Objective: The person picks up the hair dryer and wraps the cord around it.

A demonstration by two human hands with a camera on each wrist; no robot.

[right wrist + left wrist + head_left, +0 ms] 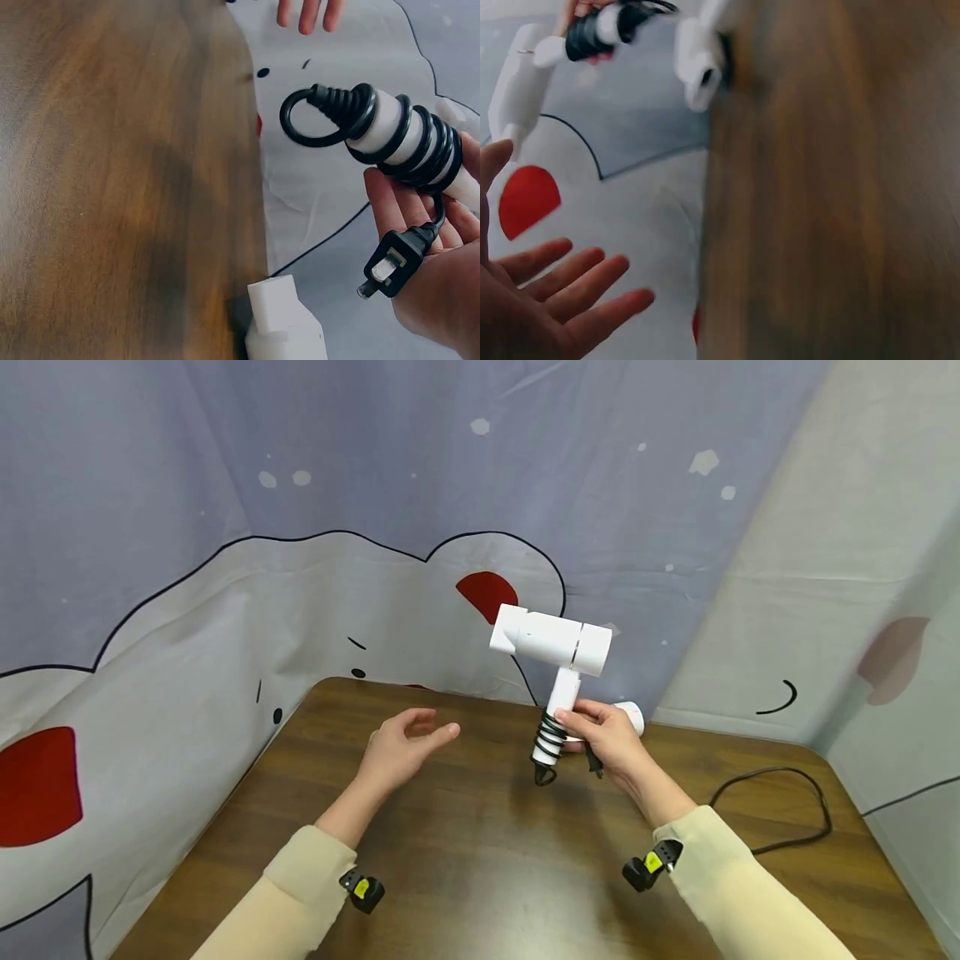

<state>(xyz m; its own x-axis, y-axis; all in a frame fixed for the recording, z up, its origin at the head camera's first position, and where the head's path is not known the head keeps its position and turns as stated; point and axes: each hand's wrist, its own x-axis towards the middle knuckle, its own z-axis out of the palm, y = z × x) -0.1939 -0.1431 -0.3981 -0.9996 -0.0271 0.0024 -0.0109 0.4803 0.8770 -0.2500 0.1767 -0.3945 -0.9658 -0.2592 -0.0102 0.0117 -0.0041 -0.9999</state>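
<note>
A white hair dryer [551, 639] is held up over the table, tilted, its nozzle pointing left. My right hand [611, 743] grips its handle [562, 693], where a black cord [431, 150] is wound in several turns. From the coil a two-prong plug [397, 259] hangs beside the palm. Left of the dryer, my left hand [401, 747] is in the air with nothing in it, thumb and fingers spread apart. The left wrist view shows those fingers [577, 285] loosely extended, below the dryer's nozzle end.
Behind my right hand a second white appliance [285, 322] with a narrow nozzle lies at the table's back, partly hidden in the head view. A black cable [787, 843] loops over the right side of the brown wooden table [465, 860]. A printed curtain [360, 460] hangs behind.
</note>
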